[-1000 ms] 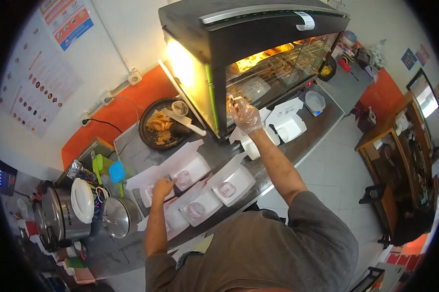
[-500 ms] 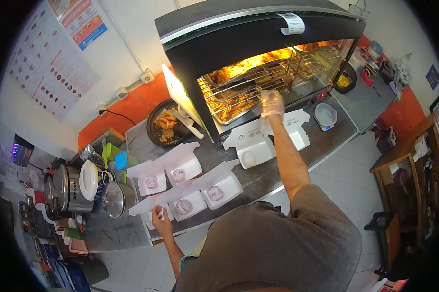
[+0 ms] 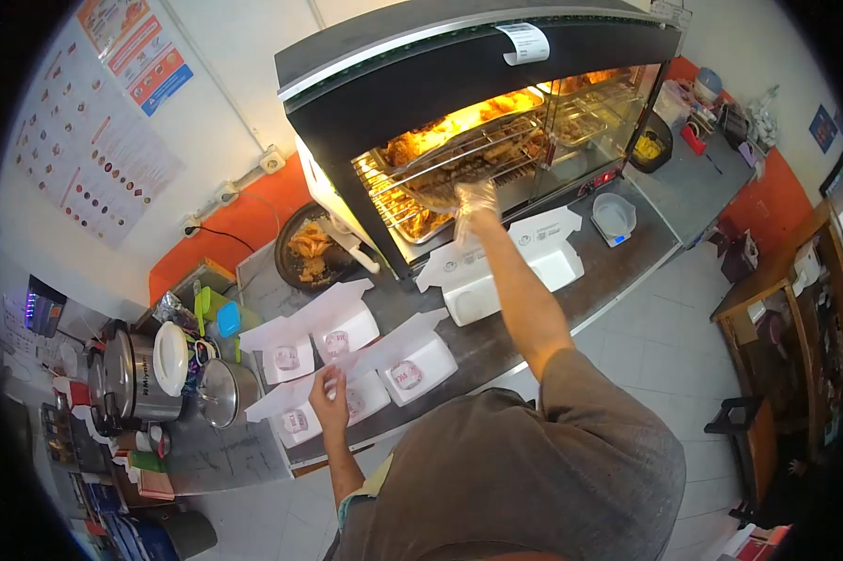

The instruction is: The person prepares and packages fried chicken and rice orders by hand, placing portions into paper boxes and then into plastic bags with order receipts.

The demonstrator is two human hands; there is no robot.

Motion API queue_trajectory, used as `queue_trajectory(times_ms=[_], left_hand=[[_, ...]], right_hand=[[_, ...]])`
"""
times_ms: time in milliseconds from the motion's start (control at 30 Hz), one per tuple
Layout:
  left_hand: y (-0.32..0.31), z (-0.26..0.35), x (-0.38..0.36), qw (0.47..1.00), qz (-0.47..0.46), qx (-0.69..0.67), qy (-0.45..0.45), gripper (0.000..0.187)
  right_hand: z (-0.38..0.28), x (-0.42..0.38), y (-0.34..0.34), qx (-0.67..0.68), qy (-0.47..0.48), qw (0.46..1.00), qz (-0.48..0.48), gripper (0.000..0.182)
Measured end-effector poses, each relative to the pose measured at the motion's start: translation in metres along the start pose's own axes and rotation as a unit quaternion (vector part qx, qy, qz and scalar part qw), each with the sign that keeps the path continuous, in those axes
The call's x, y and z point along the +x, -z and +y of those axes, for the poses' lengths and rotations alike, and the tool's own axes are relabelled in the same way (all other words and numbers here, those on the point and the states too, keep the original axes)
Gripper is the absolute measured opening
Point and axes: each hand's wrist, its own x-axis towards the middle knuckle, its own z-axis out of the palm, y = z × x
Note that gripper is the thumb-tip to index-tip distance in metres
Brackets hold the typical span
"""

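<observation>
My left hand (image 3: pixel 329 400) is bare, with its fingers apart at the near row of white takeaway boxes. It partly covers a middle box, where a round wrapped packet with red print (image 3: pixel 354 403) shows beside it. Another wrapped packet (image 3: pixel 294 421) lies in the box to its left, and one more (image 3: pixel 407 375) to its right. My right hand (image 3: pixel 478 200), in a clear plastic glove, reaches to the opening of the lit food warmer (image 3: pixel 468 82), by a tray of dark cooked food (image 3: pixel 445 191). Its fingertips are blurred. Below my right forearm stand open white boxes (image 3: pixel 554 268).
A dark pan of food (image 3: pixel 311 248) with a white-handled utensil (image 3: pixel 364 258) sits left of the warmer. A scale with a clear container (image 3: pixel 614 217) stands at right. Pots, including a steel cooker (image 3: pixel 146 374), crowd the left counter.
My left hand has moved right and up along the near boxes, revealing the leftmost box's packet. My right hand has shifted left across the warmer opening. The camera view has also shifted slightly.
</observation>
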Motion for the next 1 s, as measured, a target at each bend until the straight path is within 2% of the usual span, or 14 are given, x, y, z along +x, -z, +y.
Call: queue_trajectory(times_ms=[67, 100, 133, 167, 233, 300, 367, 400, 467, 533, 600, 700, 833, 1000], left_hand=[[-0.002, -0.009, -0.015, 0.999, 0.011, -0.002, 0.03, 0.024], [-0.002, -0.017, -0.024, 0.998, 0.008, -0.021, 0.064, 0.023], [-0.003, -0.022, -0.031, 0.994, 0.005, -0.038, 0.098, 0.022], [-0.004, -0.025, -0.036, 0.995, 0.004, -0.03, 0.097, 0.021], [-0.008, -0.028, -0.038, 0.993, -0.006, -0.029, 0.113, 0.021], [-0.014, -0.024, -0.038, 0.991, -0.014, -0.027, 0.128, 0.021], [-0.019, -0.012, -0.029, 0.993, -0.02, -0.013, 0.114, 0.022], [-0.022, -0.011, -0.025, 0.993, -0.017, -0.013, 0.117, 0.022], [-0.028, -0.012, -0.018, 0.995, -0.026, -0.029, 0.09, 0.022], [-0.032, -0.009, -0.013, 0.995, -0.025, -0.031, 0.09, 0.022], [-0.034, -0.007, -0.011, 0.995, -0.024, -0.031, 0.091, 0.022], [-0.036, -0.007, -0.01, 0.996, -0.029, -0.028, 0.085, 0.023], [-0.046, -0.007, -0.011, 0.992, -0.052, -0.04, 0.107, 0.024], [-0.061, 0.001, -0.004, 0.991, -0.062, -0.056, 0.1, 0.024]], right_hand=[[-0.007, 0.019, 0.044, -0.205, 0.044, 0.978, -0.005, 0.01], [-0.041, -0.005, 0.056, -0.169, -0.013, 0.984, -0.05, 0.012], [-0.051, -0.004, 0.074, -0.3, 0.007, 0.954, -0.02, 0.013], [-0.043, 0.017, 0.101, -0.377, 0.107, 0.918, -0.061, 0.014], [-0.025, 0.059, 0.155, -0.513, 0.325, 0.791, -0.083, 0.018], [-0.053, 0.039, 0.158, -0.413, 0.072, 0.907, -0.041, 0.02], [-0.08, 0.017, 0.157, -0.421, 0.036, 0.905, -0.041, 0.041], [-0.084, 0.008, 0.155, -0.423, 0.036, 0.904, -0.045, 0.041], [-0.086, -0.001, 0.149, -0.418, 0.058, 0.906, 0.034, 0.036], [-0.076, 0.009, 0.153, -0.485, 0.145, 0.862, 0.024, 0.033], [-0.07, 0.011, 0.149, -0.348, 0.097, 0.928, 0.089, 0.032], [-0.087, -0.014, 0.129, -0.388, 0.173, 0.896, 0.128, 0.034], [-0.076, -0.017, 0.121, -0.316, 0.183, 0.926, 0.098, 0.038], [-0.048, -0.009, 0.106, -0.322, 0.194, 0.911, 0.167, 0.041]])
